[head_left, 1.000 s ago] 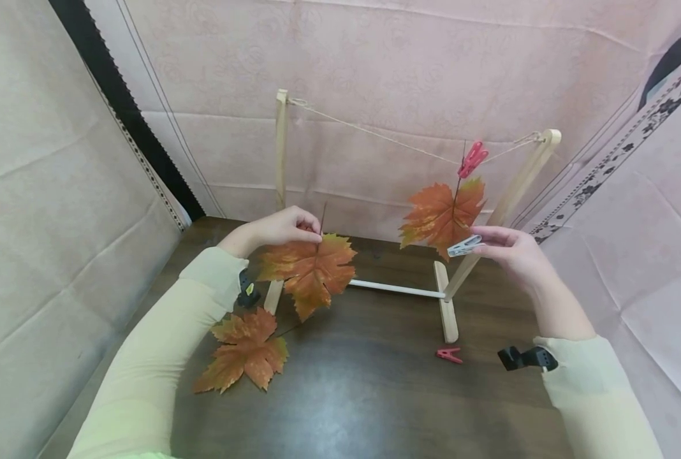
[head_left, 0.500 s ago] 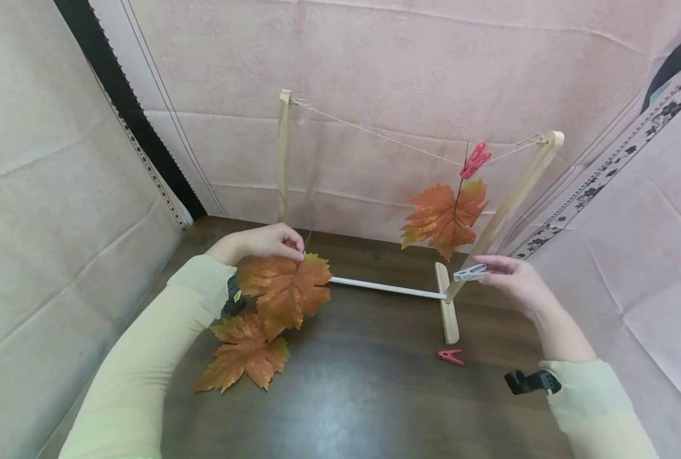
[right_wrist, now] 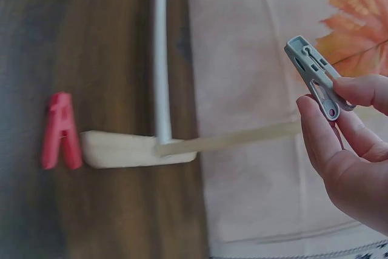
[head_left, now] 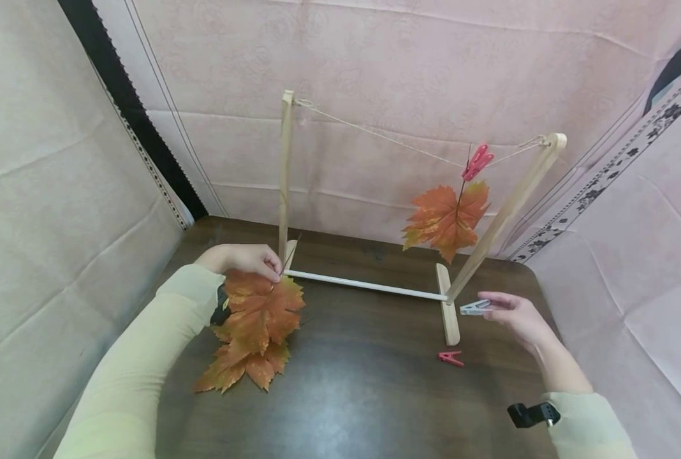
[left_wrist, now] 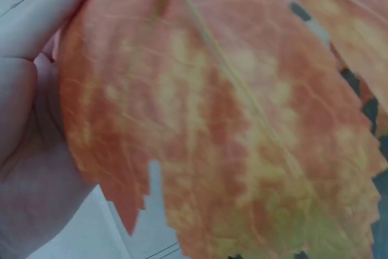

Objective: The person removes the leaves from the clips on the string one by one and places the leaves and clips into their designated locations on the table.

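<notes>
At the left end of the white rod [head_left: 363, 284], your left hand [head_left: 245, 260] pinches an orange maple leaf [head_left: 263, 312] by its stem, thumb and fingers closed together close to the blade, with the thin end of the stem poking out beyond them. The blade hangs below your hand and, seen from your head, covers part of a lower leaf [head_left: 228, 373] lying on the brown table [head_left: 346, 395]; whether the two touch, you cannot tell. Your left wrist view is mostly filled by that held blade

Just beside the right foot [head_left: 451, 325] of the wooden stand [head_left: 507, 213], your right hand [head_left: 515, 319] holds a grey clothespin [head_left: 475, 308] between thumb and fingers, its free end pointing left, toward the foot. A red clothespin [head_left: 451, 358] lies on the table on your side of that foot. Higher up, the string [head_left: 375, 134] runs between the tops of the two posts, and on it, nearer the right post, a pink clothespin [head_left: 478, 162] grips the stem of a hanging leaf [head_left: 445, 220]
</notes>
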`<state>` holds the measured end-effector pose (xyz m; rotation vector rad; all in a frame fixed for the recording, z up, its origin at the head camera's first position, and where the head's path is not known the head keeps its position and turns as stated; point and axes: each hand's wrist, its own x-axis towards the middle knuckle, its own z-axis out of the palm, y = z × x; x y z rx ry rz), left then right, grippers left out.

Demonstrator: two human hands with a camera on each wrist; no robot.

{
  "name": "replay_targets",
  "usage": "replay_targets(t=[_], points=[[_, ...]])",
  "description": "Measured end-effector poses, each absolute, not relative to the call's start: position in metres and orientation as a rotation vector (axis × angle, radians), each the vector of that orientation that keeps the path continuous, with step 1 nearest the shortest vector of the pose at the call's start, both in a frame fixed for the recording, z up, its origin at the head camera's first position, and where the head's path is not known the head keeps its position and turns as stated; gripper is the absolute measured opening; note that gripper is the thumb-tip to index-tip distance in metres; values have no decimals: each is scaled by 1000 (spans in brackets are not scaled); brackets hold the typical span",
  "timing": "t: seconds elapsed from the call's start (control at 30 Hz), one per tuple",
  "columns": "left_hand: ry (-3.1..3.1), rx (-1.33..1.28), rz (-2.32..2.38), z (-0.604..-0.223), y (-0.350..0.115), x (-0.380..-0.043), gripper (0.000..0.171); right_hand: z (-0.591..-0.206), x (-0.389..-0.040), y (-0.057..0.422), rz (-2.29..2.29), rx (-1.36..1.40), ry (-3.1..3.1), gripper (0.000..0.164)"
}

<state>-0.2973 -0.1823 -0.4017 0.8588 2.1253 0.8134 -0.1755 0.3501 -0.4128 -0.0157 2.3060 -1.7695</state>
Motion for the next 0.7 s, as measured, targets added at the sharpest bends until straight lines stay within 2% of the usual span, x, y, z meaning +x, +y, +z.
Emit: replay_targets(t=[0.63, 0.7], points=[[2036, 779, 654, -432, -184, -287, 16, -473, -156, 367, -1693, 180, 2242, 31], [2060, 789, 621, -437, -182, -285, 14, -479, -154, 368, -1643, 203, 2267, 37]])
